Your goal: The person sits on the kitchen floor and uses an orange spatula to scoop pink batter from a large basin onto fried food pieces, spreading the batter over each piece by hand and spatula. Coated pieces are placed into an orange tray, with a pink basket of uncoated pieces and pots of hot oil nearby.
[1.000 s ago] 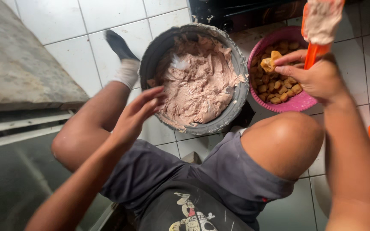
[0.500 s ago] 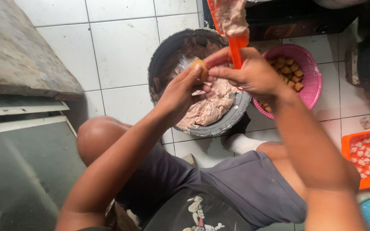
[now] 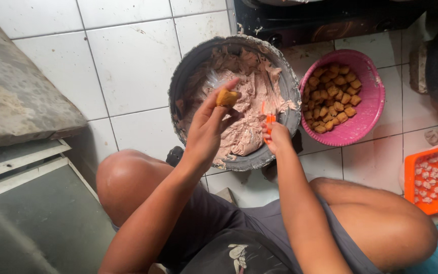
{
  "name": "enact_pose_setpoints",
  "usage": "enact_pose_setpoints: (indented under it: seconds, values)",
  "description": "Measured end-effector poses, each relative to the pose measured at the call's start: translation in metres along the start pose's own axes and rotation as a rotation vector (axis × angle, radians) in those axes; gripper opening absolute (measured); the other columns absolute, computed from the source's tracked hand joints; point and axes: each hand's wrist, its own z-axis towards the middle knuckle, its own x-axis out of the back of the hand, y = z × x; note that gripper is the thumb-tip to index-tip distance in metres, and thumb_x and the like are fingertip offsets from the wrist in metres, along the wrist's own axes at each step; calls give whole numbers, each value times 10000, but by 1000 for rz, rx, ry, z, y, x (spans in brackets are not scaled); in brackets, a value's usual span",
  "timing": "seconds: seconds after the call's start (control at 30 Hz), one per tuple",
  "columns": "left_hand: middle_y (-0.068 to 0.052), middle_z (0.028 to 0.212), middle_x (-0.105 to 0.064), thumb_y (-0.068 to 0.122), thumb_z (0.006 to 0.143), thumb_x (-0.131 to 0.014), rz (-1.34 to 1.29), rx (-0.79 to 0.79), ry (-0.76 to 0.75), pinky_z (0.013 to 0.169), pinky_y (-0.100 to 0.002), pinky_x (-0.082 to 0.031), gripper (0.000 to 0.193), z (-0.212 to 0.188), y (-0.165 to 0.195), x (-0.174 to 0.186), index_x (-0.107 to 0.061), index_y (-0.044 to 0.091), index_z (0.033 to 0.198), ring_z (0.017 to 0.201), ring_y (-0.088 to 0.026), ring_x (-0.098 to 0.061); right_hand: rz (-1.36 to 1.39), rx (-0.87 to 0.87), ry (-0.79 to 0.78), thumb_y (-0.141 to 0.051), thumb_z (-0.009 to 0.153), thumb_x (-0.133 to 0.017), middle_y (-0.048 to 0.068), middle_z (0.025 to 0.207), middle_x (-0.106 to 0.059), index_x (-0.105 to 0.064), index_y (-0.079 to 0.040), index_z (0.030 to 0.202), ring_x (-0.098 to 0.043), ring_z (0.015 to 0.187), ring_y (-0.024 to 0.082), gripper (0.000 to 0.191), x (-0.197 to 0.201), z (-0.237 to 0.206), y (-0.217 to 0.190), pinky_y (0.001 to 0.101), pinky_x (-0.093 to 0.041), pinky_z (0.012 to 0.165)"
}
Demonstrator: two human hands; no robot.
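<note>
Both hands have come together over the mixing bowl since half a second ago, when I had the spatula lifted high at twelve o'clock with a lump of paste on its blade. My left hand (image 3: 210, 127) is pinched shut on a small golden-brown fried cube (image 3: 227, 97), thumb and fingertips closed around it, holding it up above the paste. My right hand (image 3: 276, 137) is clenched on the orange plastic spatula handle (image 3: 268, 122), and the blade end now points down into the mix at about eleven o'clock from the fist; I cannot see the blade itself, it is sunk in or hidden by the paste.

Under both hands sits the big round dark metal bowl (image 3: 186, 76), its rim smeared, filled with pale pinkish-grey paste (image 3: 252, 89). A second ago my left hand was empty and spread at the bowl's edge, while my right was in the pink basin; now the cube is in my left, so I judge one piece has been picked and is at the filling stage, with the spatula gone back for paste.

At three o'clock from the bowl stands the round pink plastic basin (image 3: 368, 119) heaped with more golden fried cubes (image 3: 333, 96). Farther out, at four o'clock, the orange plastic tray (image 3: 410, 177) holds pale lumps. White floor tiles (image 3: 128, 66) lie beneath it all.
</note>
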Motion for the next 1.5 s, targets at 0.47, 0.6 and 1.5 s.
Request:
enact_pose_setpoints:
  seconds: [0.47,0.6,1.5]
  values:
    - [-42,1123,-603,151,1082,-529,39,-45,302,1008,-344,-575,196,22,-13,23,-607,37,1220,974,-120,-613,219,47,-273,-57,1048,-505,56,925,-581,-567,-13,1171,-452,614,73,144,-57,93,-70,194,-334,485]
    - [-43,1091,-565,91,1057,-513,33,-30,312,1006,-377,-596,77,26,-27,27,-545,55,1117,967,-111,-603,139,87,-372,-94,1054,-522,27,923,-579,-602,-17,1226,-430,612,48,205,-72,86,-77,186,-323,482]
    - [-60,1101,-646,155,1008,-610,-24,80,-90,891,-350,-629,177,-23,-76,-153,-592,41,1142,1007,-119,-666,-600,481,-627,-119,902,-757,-23,854,-567,-588,-44,1048,-502,699,36,235,42,-215,-191,198,-402,588]
